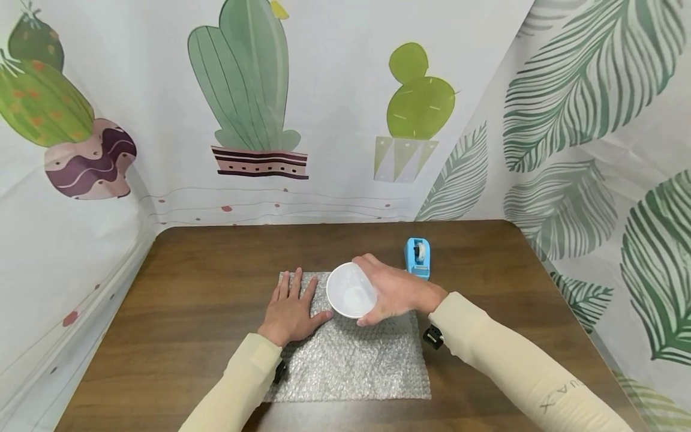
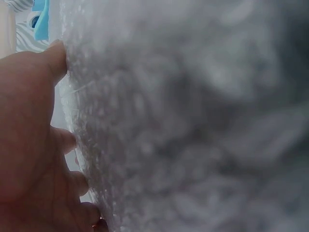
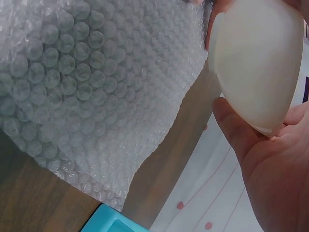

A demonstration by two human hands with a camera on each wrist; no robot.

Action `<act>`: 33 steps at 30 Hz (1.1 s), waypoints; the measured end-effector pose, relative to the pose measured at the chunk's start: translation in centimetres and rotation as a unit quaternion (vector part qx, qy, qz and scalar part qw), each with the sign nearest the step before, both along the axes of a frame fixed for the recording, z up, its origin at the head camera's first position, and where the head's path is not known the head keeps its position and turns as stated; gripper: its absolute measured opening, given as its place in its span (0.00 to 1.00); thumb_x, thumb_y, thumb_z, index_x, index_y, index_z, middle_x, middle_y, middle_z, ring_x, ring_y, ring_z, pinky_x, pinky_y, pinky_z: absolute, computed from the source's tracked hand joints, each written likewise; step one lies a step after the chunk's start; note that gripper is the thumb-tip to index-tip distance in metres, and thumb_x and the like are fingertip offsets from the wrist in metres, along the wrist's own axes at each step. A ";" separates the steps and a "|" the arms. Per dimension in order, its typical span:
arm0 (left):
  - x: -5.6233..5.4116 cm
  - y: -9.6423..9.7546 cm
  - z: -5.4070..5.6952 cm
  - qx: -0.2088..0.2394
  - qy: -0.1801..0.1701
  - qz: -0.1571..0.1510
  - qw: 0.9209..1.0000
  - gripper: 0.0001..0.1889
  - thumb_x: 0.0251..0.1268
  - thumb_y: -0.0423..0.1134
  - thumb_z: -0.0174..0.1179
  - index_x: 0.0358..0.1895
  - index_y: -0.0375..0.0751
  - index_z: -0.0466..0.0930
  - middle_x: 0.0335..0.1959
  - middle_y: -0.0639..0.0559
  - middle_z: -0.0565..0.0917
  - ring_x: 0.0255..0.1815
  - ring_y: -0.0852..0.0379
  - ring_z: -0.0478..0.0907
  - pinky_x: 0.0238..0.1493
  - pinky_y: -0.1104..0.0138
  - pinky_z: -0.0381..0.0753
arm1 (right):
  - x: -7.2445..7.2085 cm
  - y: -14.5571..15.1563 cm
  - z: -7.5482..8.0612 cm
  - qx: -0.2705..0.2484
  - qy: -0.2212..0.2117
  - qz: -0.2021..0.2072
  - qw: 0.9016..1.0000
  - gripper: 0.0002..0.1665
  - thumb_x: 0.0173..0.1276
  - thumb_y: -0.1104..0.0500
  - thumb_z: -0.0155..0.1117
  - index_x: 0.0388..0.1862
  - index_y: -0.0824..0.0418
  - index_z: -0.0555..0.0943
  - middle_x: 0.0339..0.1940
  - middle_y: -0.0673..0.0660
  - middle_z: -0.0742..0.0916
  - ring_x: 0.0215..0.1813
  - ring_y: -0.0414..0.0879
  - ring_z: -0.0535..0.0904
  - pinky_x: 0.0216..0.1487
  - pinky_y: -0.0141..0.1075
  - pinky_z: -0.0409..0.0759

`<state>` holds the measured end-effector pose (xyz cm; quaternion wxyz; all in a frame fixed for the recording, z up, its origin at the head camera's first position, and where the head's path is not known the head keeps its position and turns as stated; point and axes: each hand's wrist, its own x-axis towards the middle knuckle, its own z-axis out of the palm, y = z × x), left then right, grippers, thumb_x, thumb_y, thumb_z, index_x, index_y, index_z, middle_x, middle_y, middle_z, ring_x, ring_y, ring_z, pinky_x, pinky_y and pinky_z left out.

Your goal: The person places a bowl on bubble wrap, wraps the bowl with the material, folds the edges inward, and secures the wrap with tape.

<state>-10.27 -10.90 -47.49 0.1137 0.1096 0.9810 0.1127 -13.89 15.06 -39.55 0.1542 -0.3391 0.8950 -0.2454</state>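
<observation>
A sheet of bubble wrap (image 1: 356, 366) lies flat on the wooden table. My left hand (image 1: 291, 315) rests on its upper left part, fingers spread and straight; in the left wrist view the thumb (image 2: 57, 60) and fingertips meet the wrap's surface. A white bowl (image 1: 349, 294) is over the upper middle of the sheet, its inside facing the head camera. My right hand (image 1: 391, 291) grips the bowl from the right, thumb at the near side and fingers at the far side. In the right wrist view the bowl (image 3: 258, 63) shows its smooth outer wall and foot ring.
A light blue tape dispenser (image 1: 418, 258) stands beyond the sheet's upper right corner, just behind the right hand. Brown tabletop (image 1: 189, 312) surrounds the wrap. A white curtain (image 1: 335, 120) printed with cacti and leaves hangs behind the table's far edge.
</observation>
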 end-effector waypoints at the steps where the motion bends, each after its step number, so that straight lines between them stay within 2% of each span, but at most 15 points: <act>1: 0.0 0.0 0.0 0.000 -0.001 0.000 1.000 0.46 0.71 0.71 0.54 0.83 0.47 0.58 0.86 0.33 0.48 0.87 0.30 0.41 0.86 0.42 0.47 | 0.0 0.0 -0.1 0.001 0.002 0.000 1.000 0.68 0.45 0.39 0.86 0.79 0.60 0.59 0.71 0.55 0.72 0.58 0.46 0.80 0.57 0.41 0.83; 12: 0.0 0.0 -0.2 0.009 -0.010 0.006 1.000 0.46 0.71 0.70 0.54 0.84 0.47 0.57 0.87 0.35 0.46 0.88 0.30 0.39 0.86 0.42 0.46 | 0.2 0.0 -0.7 -0.001 0.005 -0.002 1.000 0.66 0.44 0.39 0.87 0.77 0.54 0.62 0.68 0.54 0.74 0.57 0.46 0.81 0.57 0.41 0.84; 33: 0.2 -0.1 -0.2 0.004 -0.003 0.002 1.000 0.46 0.72 0.69 0.54 0.83 0.46 0.57 0.87 0.34 0.47 0.87 0.30 0.40 0.86 0.41 0.46 | 0.4 -0.2 -1.5 -0.004 0.004 -0.001 1.000 0.67 0.45 0.40 0.87 0.78 0.59 0.60 0.68 0.57 0.74 0.57 0.46 0.80 0.57 0.42 0.83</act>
